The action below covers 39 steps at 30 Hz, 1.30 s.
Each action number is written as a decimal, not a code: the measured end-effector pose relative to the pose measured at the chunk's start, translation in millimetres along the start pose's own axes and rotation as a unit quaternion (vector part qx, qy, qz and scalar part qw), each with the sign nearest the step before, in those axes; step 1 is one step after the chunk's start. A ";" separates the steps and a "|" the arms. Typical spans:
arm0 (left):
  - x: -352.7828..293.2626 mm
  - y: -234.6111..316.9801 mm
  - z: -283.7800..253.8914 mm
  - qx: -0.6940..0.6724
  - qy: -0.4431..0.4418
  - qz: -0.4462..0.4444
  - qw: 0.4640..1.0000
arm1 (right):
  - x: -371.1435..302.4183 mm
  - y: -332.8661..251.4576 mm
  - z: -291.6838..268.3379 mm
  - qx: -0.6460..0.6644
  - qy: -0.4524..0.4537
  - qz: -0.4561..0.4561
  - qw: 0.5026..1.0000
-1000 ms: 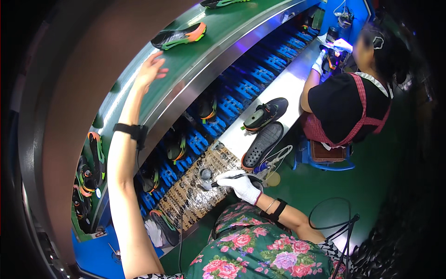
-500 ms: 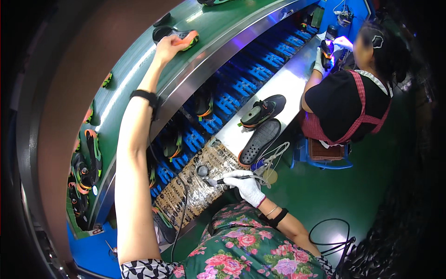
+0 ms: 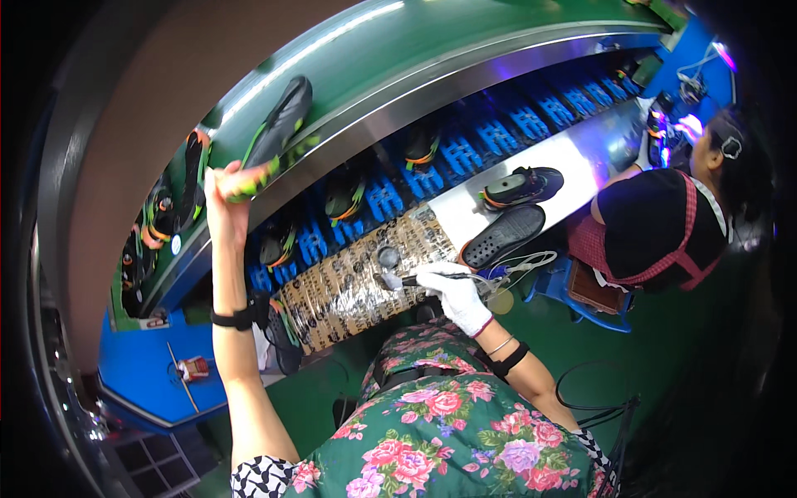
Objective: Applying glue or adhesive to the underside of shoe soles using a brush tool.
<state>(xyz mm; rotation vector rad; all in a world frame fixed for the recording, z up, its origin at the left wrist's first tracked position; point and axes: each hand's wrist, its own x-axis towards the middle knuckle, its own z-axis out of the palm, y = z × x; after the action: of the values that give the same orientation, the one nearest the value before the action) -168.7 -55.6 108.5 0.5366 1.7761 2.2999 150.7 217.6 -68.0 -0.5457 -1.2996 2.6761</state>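
Right hand [image 3: 455, 297], gloved, fingers clenched on a thin tool [image 3: 397, 281] over the taped bench [image 3: 349, 290]; tool tip rests near a small round pot [image 3: 388, 256]. Left hand [image 3: 226, 192] raised to the green belt [image 3: 398, 58], fingers grasping a shoe [image 3: 274, 137] by its orange toe, the rest lying on the belt. Judged: pickup under way, tool work on this shoe not begun. Two shoes [image 3: 515, 207] lie at bench R end. Far R: another person [image 3: 664, 232] at own station.

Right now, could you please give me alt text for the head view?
The left hand grips a black shoe on the green conveyor, while the gloved right hand holds a pen-like tool over the workbench. A co-worker sits nearby.
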 end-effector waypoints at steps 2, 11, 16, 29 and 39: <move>-53.6 0.7 -6.0 0.091 0.029 0.049 0.994 | -1.4 -13.7 8.8 0.032 0.013 0.047 0.998; -143.9 -51.9 5.2 -0.114 0.189 -0.193 0.956 | 1.2 -44.0 34.6 0.105 0.005 0.103 0.989; -188.6 -79.9 3.3 -0.247 0.176 -0.324 0.896 | -5.2 -64.3 56.8 0.084 -0.018 0.085 0.993; -275.0 -154.0 67.9 -0.385 0.036 -0.373 0.843 | -11.6 -53.1 101.0 -0.065 -0.075 0.019 0.995; -239.2 -104.0 99.3 -0.482 0.043 -0.349 0.802 | -9.9 -60.0 123.4 -0.052 -0.073 0.027 0.996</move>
<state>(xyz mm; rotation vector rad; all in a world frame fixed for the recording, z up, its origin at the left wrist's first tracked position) 82.2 -25.4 -10.1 -0.3596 0.4393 2.2331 111.3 161.6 51.4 -0.4075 -1.4892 2.7506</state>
